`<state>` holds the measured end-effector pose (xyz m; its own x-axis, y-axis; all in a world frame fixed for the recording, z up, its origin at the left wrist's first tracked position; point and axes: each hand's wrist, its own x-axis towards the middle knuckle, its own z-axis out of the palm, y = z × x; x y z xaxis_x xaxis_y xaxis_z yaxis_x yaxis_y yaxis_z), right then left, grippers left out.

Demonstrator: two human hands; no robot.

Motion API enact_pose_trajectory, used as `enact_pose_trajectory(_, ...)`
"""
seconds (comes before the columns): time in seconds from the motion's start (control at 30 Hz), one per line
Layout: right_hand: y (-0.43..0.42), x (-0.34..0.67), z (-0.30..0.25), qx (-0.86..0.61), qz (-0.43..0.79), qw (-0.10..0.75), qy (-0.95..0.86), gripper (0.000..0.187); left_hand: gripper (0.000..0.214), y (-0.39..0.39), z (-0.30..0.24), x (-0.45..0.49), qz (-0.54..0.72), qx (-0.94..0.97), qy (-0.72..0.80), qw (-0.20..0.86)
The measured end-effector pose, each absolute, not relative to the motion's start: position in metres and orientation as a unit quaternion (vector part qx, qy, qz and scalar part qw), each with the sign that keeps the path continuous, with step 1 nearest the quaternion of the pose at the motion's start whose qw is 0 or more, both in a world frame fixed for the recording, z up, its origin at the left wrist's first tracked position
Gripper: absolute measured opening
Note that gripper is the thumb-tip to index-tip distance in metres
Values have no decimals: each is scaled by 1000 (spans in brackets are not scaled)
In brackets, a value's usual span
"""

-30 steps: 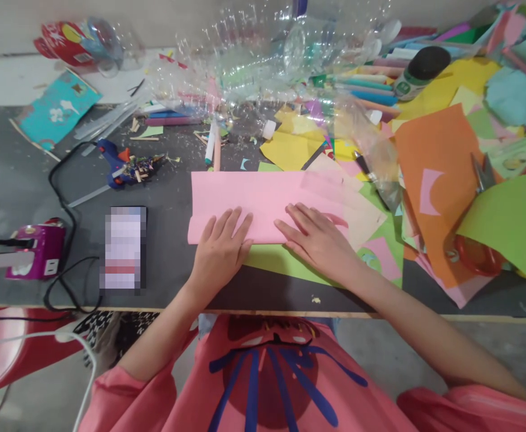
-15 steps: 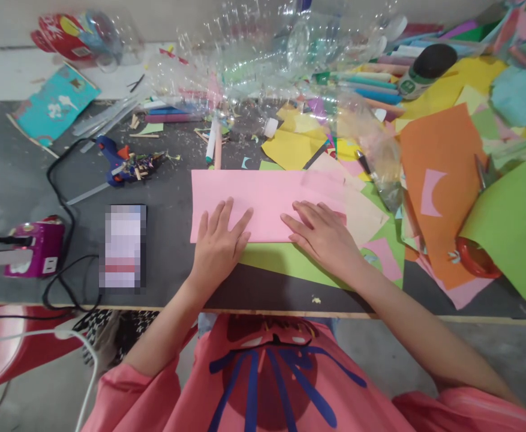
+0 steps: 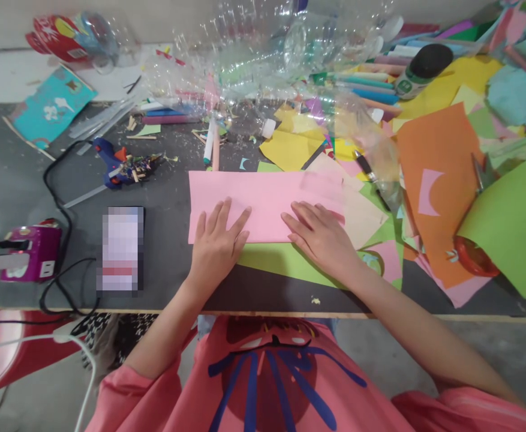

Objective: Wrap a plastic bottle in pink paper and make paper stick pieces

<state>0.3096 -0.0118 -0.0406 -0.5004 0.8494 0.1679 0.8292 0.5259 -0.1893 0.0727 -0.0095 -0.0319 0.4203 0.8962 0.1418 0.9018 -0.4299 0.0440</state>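
Observation:
A pink sheet of paper (image 3: 263,198), folded along its near edge as far as I can see, lies flat in front of me. My left hand (image 3: 218,240) rests on its left part, fingers spread and palm down. On the right part lies my right hand (image 3: 319,237), its fingers also stretched out flat. Beneath the pink paper is a light green sheet (image 3: 280,264), showing along the near side. A pale peach sheet (image 3: 366,222) sticks out beyond the right end.
A phone (image 3: 121,249), a glue gun (image 3: 114,165) and a purple power block (image 3: 33,252) with cables are at left. Clear plastic bottles (image 3: 254,54) crowd the back. At right lie orange paper (image 3: 442,180), green paper (image 3: 514,222), scissors (image 3: 476,255) and a dark-capped bottle (image 3: 424,69).
Both hands keep their places flat on the pink paper. The whole view has shifted very slightly; nothing was taken up or let go.

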Motion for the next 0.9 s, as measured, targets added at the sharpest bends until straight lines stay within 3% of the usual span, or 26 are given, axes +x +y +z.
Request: enact_pose_trajectory(0.9,-10,313,-42,-527,74,116,-839,41,46,-9,-33,71,-71,-835,-546,-23)
